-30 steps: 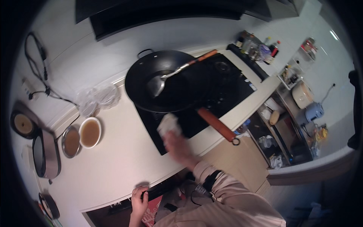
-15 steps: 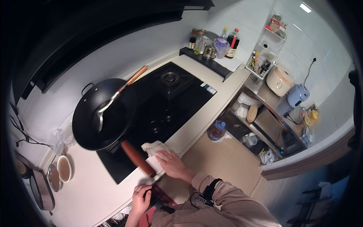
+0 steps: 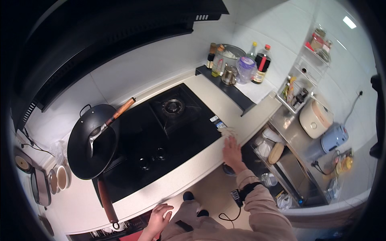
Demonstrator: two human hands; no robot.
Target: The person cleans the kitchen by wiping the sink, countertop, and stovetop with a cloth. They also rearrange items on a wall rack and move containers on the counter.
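Observation:
My right hand (image 3: 233,154) presses down on a pale cloth (image 3: 227,131) lying on the counter (image 3: 177,172) at the right front corner of the black cooktop (image 3: 181,138). Most of the cloth is hidden by the fingers. My left hand (image 3: 159,218) hovers by the counter's front edge, empty, its fingers loosely bent and apart. On the cooktop's left side sits a black wok (image 3: 78,150) with a brown wooden handle (image 3: 106,199) pointing toward me. A metal spatula (image 3: 114,116) with a wooden grip rests in it.
Bottles (image 3: 262,66) and jars crowd a dark raised shelf (image 3: 229,91) at the back right. Beyond the counter a steel shelf unit holds a cream rice cooker (image 3: 315,119) and a blue kettle (image 3: 334,135). A white bowl (image 3: 62,178) stands at the far left. Overhead hangs a black range hood (image 3: 116,44).
My right hand has slid the cloth rightward along the counter's front strip to the cooktop's right corner. My left hand stays near the front edge. The view has shifted.

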